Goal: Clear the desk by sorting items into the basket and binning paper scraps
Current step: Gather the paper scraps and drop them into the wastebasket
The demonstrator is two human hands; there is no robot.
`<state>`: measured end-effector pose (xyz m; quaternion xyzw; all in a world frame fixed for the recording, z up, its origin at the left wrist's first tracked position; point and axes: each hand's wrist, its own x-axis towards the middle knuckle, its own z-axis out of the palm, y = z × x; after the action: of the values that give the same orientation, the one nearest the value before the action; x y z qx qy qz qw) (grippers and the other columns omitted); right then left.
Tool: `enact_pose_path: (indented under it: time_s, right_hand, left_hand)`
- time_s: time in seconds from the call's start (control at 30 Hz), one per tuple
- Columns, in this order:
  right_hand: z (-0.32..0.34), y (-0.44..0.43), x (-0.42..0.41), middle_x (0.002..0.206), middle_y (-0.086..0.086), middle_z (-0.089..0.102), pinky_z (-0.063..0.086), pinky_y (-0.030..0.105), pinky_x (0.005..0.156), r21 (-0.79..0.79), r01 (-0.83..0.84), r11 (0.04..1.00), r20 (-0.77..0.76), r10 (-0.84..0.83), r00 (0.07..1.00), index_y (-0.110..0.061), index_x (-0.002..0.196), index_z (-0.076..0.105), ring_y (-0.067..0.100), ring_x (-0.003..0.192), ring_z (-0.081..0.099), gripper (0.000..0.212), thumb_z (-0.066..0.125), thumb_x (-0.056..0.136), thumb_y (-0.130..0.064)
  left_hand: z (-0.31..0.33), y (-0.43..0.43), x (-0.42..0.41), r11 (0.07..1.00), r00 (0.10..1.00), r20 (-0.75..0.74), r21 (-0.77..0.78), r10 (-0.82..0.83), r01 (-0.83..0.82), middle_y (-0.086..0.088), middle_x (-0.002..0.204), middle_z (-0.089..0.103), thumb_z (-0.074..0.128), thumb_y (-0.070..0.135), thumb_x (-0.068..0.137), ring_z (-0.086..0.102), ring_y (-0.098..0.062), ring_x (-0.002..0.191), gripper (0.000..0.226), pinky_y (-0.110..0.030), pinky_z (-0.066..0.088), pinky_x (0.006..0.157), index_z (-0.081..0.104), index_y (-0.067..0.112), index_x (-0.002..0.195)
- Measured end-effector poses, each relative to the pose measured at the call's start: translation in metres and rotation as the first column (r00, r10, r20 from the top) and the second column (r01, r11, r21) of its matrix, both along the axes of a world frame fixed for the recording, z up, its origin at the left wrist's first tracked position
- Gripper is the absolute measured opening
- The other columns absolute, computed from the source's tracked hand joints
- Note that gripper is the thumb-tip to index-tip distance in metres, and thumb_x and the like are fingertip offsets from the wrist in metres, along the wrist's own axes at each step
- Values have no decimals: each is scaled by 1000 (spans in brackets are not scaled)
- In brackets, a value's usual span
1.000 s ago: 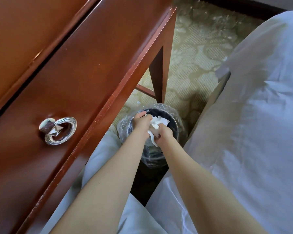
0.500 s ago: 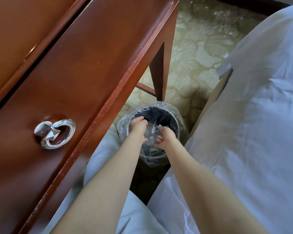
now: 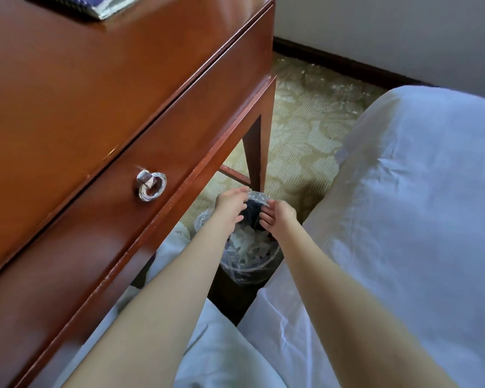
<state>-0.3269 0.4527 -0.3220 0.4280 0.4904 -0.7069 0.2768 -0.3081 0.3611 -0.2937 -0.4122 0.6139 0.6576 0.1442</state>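
1. Left hand (image 3: 231,204) and right hand (image 3: 277,218) hung with fingers spread, holding nothing
2. Paper scraps (image 3: 252,249) lay in the bin (image 3: 247,271) directly beneath both hands, by the surface (image 3: 67,93), left hand nearer it

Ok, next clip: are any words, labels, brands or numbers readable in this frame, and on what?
No text can be read in this frame.
Spiral notebook at the far edge of the desk: only a corner shows, with no print visible.
Paper scraps in the lined bin: too small and blurred to tell whether they carry print.
Drawer pull: no marking visible.
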Motion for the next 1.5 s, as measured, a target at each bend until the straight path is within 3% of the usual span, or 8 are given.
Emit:
enact_pose_path:
  time_s: [0.13, 0.27, 0.4, 0.53, 0.7, 1.0, 1.33, 1.5]
  right_hand:
    - [50, 7, 5, 123, 13, 62, 48, 31, 87, -5, 34, 999, -191, -34, 981, -2, 124, 57, 24, 97, 62, 31, 40, 99, -7]
    - [101, 5, 8, 86, 5, 64, 49, 25, 65, -70, 88, 994, -358, -107, 928, -1, 119, 59, 14, 63, 55, 28, 43, 96, -4]
    - [150, 0, 18, 75, 3, 61, 46, 22, 61, -126, 104, 987, -457, -150, 877, -2, 117, 60, 14, 60, 53, 26, 45, 96, -5]
    - [196, -9, 28, 73, 3, 60, 44, 21, 57, -106, 97, 990, -561, -140, 816, -4, 111, 63, 13, 56, 51, 28, 40, 96, -2]
    - [238, -46, 40, 71, 3, 61, 47, 20, 51, -40, -17, 999, -665, -14, 747, -10, 86, 61, 12, 53, 53, 33, 33, 91, 6]
    - [276, -167, 89, 68, 3, 58, 40, 13, 44, 2, -312, 950, -774, 199, 601, -15, 72, 55, 4, 39, 54, 37, 30, 88, 7]
    - [287, -271, 167, 71, 5, 58, 46, 24, 58, 89, -639, 764, -783, 450, 429, -12, 73, 56, 16, 59, 54, 36, 31, 93, 4]
    - [288, -305, 214, 71, 5, 58, 45, 24, 58, 209, -794, 571, -776, 591, 221, -12, 73, 55, 16, 58, 53, 35, 32, 92, 6]
  left_hand:
    - [42, 11, 6, 992, 981, -161, -81, -110, 98, -2, 111, 61, 48, 10, 95, 55, -14, 100, 20, -29, 44, 83, 63, 22, 100]
    - [92, 18, 16, 964, 937, -283, -221, -206, 145, 0, 100, 62, 48, 11, 91, 55, -12, 89, 25, -28, 46, 73, 61, 29, 81]
    - [142, 16, 34, 944, 880, -398, -296, -258, 143, 5, 80, 59, 45, 5, 90, 54, -9, 77, 27, -24, 45, 70, 60, 25, 79]
    - [194, -3, 50, 926, 828, -493, -369, -266, 78, 2, 97, 61, 47, 10, 95, 57, -12, 89, 18, -22, 48, 71, 60, 22, 98]
    - [241, -55, 81, 917, 795, -582, -389, -171, -87, 2, 99, 61, 48, 9, 92, 56, -12, 84, 18, -18, 44, 61, 60, 22, 95]
    - [278, -173, 172, 804, 816, -571, -444, 88, -397, -1, 102, 58, 48, 7, 95, 55, -15, 93, 19, -27, 48, 81, 59, 22, 99]
    - [276, -255, 280, 655, 750, -578, -437, 320, -616, -2, 100, 59, 46, 2, 94, 56, -16, 96, 25, -29, 47, 83, 59, 22, 101]
    - [270, -278, 332, 533, 704, -580, -475, 409, -701, -2, 105, 60, 46, 4, 95, 58, -16, 101, 25, -26, 47, 79, 61, 21, 105]
